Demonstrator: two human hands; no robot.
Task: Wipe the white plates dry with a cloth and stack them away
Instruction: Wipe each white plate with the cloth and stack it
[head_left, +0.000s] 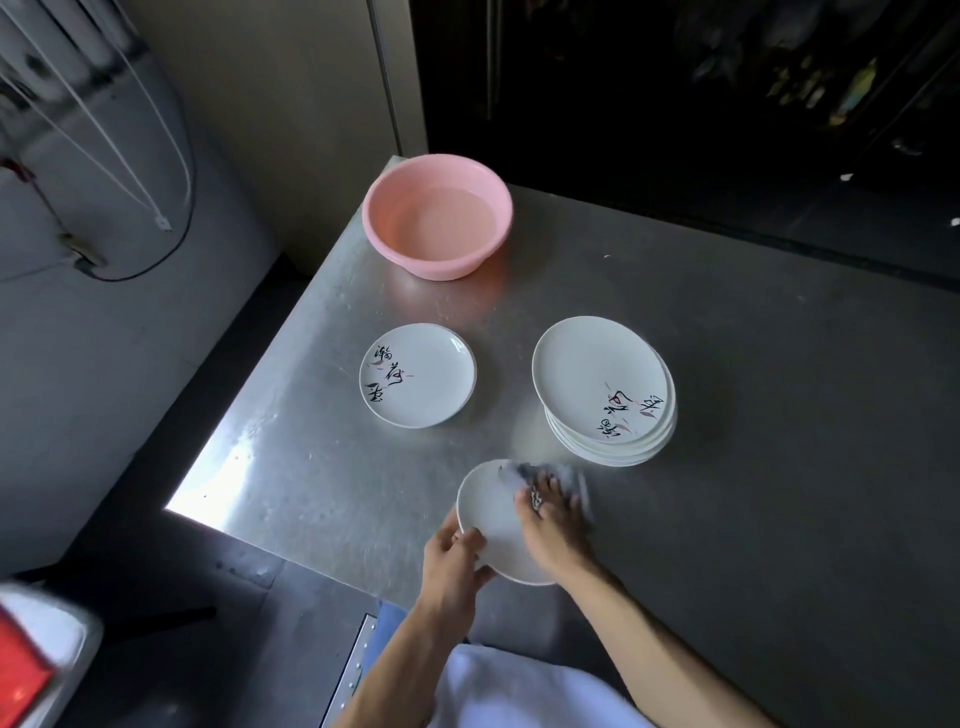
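1. A person stood at the near left corner of a steel worktop (753, 415), with a white plate (488, 512) tilted just above its near edge.
2. The left hand (454, 558) gripped that plate's near rim, thumb on top and fingers curled beneath.
3. The right hand (553, 530) lay with fingers spread, pressing a blurred grey cloth (524, 475) against the plate's far side.
4. Done well, this wipe would probably run in circles to the rim, then cover the underside, with the left grip firm since a wet plate could slip.
5. A stack of plates (608, 395) sat mid-worktop, just beyond the hands.
6. 1 single plate (417, 375) lay apart nearer the left edge.
7. A pink basin (410, 260) holding water stood at the far left corner.
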